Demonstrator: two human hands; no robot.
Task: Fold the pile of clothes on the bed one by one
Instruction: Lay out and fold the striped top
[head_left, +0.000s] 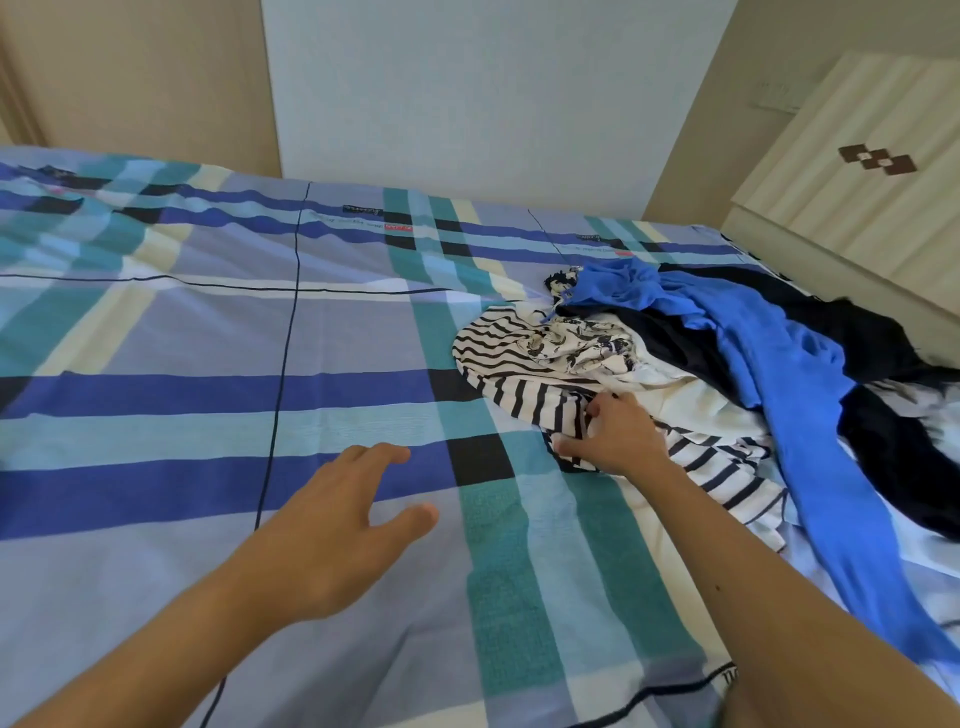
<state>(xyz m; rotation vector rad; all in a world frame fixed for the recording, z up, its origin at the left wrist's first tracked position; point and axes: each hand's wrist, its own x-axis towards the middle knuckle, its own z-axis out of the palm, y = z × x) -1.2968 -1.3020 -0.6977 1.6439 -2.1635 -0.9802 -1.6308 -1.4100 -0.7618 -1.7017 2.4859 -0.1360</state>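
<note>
The pile of clothes (727, 374) lies tangled at the right of the frame, on the far right part of the bed (208, 322), running from mid-height down toward the lower right edge. Nothing in it is folded yet. Its near-left edge is a black-and-white striped garment (524, 374), crumpled, with more of the same stripe showing further right under other cloth, so it may be one long piece or two; that cannot be told. A cream cloth printed in dark blue (576, 338) sits on the stripes, a bright blue garment (800, 395) trails over the heap toward the lower right, and dark navy fabric (883, 441) lies beneath and beside it.

The right hand (618, 441) rests on the striped edge with its grip closing on a bunch of that cloth, thumb and fingers pinching a fold. The left hand (348, 525) hovers open over the bare plaid cover at lower centre, holding nothing.

The likely trouble is drag: the striped piece is pinned under the printed cloth and the blue one, so a pull toward the clear left side could bring several garments along or spill the heap further. A one-handed pinch may also lift only a fold, leaving the garment twisted and hard to lay flat. A cream cabinet (857, 171) stands at the upper right.
</note>
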